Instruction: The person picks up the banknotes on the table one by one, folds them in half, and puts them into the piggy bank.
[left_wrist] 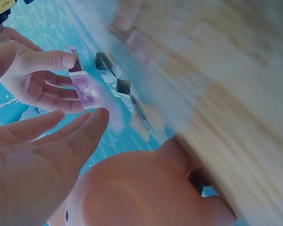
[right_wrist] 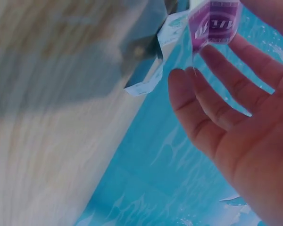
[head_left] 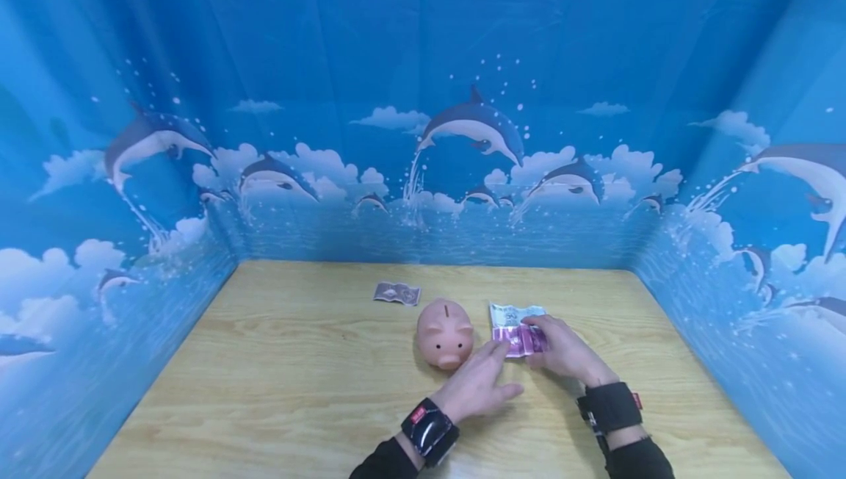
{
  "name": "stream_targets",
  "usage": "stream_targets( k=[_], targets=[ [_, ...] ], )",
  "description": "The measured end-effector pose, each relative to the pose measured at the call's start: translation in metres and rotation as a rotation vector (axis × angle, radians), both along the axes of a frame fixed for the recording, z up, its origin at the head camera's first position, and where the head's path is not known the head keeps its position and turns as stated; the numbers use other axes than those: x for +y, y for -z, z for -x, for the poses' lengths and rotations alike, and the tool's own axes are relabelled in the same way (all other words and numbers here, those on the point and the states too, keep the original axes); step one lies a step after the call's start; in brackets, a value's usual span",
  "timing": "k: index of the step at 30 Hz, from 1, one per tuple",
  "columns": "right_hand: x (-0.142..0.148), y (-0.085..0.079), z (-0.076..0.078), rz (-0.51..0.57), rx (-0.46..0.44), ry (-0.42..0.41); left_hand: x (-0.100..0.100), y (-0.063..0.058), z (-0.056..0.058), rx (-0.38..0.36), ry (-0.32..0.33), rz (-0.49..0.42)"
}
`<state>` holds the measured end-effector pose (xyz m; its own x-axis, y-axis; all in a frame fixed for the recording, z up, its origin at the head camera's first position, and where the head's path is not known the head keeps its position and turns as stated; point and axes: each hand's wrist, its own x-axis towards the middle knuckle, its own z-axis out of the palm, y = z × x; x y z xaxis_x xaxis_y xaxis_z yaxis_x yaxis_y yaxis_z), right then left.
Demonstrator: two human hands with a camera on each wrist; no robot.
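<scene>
My right hand (head_left: 562,350) pinches a purple banknote (head_left: 512,341) between thumb and fingers, at the right of the table. Just behind it lies a creased pale blue banknote (head_left: 512,314), partly covered by the purple one in the head view. With fingers nearly straight, my left hand (head_left: 477,387) reaches to the near edge of the purple note; whether it touches the paper I cannot tell. The left wrist view shows the purple note (left_wrist: 85,89) raised in the right hand (left_wrist: 42,77). A pink piggy bank (head_left: 445,336) with a slot on top stands left of the notes, close by my left hand.
A small grey-purple banknote (head_left: 396,293) lies behind and left of the piggy bank. The wooden table (head_left: 277,383) is enclosed at the back and sides by a blue dolphin-print curtain (head_left: 370,60).
</scene>
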<state>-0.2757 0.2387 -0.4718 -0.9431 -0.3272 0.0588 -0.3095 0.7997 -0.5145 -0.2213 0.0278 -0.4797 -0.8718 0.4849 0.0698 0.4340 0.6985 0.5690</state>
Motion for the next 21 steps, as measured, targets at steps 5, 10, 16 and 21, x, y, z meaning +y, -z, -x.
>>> stream_targets(
  k=[5, 10, 16, 21],
  targets=[
    [-0.001, -0.005, -0.001, 0.022, 0.010, -0.030, 0.000, -0.001, 0.000, -0.002, -0.003, -0.002],
    [-0.001, -0.007, -0.002, 0.049, 0.035, -0.063, 0.000, -0.001, 0.000, 0.006, 0.004, -0.015],
    [-0.006, -0.010, -0.004, 0.083, 0.077, -0.095, 0.000, -0.001, -0.001, -0.005, 0.013, -0.058],
    [-0.009, -0.012, -0.004, 0.098, 0.088, -0.094, 0.000, -0.001, 0.000, 0.000, 0.021, -0.091]
  ],
)
